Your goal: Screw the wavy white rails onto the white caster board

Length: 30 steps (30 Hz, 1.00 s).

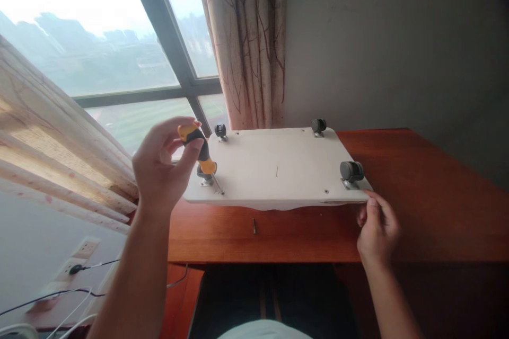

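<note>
Head view: left hand (169,164) grips a screwdriver (205,157) (tip down at the white board (254,164)), right hand (377,230) holding its corner.

No readable texts, labels, brands, numbers or signs anywhere in view.

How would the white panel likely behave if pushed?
The white panel would probably slide, not roll: its casters point upward. It looks stiff, its face showing no sag. The right hand at its corner may steady it.
</note>
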Each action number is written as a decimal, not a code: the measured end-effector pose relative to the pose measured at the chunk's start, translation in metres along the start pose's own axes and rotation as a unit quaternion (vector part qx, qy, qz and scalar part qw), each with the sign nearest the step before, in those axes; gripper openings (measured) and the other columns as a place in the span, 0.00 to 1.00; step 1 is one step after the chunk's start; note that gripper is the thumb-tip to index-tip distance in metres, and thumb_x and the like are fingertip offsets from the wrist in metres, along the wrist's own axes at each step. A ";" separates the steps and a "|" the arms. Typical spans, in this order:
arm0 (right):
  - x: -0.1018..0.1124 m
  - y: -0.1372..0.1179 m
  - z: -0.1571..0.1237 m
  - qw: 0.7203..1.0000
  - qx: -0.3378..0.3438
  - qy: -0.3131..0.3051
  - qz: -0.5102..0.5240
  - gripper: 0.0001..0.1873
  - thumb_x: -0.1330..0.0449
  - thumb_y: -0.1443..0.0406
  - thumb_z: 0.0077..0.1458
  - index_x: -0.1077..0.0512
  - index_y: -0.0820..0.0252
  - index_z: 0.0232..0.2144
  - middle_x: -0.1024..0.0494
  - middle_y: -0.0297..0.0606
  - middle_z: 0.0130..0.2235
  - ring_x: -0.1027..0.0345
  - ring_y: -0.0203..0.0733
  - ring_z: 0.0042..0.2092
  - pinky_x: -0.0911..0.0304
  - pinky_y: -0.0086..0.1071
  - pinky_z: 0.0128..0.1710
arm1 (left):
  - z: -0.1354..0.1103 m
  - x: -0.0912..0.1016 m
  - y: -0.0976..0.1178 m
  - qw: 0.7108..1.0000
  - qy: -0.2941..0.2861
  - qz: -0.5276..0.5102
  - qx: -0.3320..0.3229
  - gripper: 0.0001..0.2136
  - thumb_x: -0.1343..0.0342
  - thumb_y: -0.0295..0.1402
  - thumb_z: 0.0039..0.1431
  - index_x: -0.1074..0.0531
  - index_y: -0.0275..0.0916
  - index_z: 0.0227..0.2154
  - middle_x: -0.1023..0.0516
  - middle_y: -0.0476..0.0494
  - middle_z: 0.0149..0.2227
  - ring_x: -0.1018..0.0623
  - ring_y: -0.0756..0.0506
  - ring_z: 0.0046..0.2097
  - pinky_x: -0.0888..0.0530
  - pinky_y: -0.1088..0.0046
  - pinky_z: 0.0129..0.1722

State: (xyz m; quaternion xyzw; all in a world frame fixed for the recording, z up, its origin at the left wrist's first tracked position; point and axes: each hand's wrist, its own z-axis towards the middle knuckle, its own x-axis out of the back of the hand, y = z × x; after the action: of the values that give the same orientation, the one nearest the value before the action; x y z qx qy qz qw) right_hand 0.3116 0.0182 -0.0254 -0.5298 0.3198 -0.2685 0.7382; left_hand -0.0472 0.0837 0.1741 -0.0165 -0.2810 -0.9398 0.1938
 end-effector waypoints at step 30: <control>0.000 0.002 0.000 1.000 0.000 0.006 0.007 0.20 0.37 0.52 0.60 0.22 0.62 0.43 0.36 0.26 0.22 0.44 0.32 0.24 0.47 0.27 0.23 | 0.002 0.003 -0.004 0.996 0.023 0.046 0.070 0.26 0.27 0.27 0.46 0.22 0.43 0.51 0.16 0.50 0.38 0.16 0.50 0.37 0.18 0.75 0.41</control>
State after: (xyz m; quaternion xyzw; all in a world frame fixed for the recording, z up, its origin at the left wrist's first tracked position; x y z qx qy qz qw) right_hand 0.3117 0.0186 -0.0275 -0.5256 0.3279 -0.2661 0.7385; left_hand -0.0516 0.0868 0.1743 0.0058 -0.3407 -0.9078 0.2444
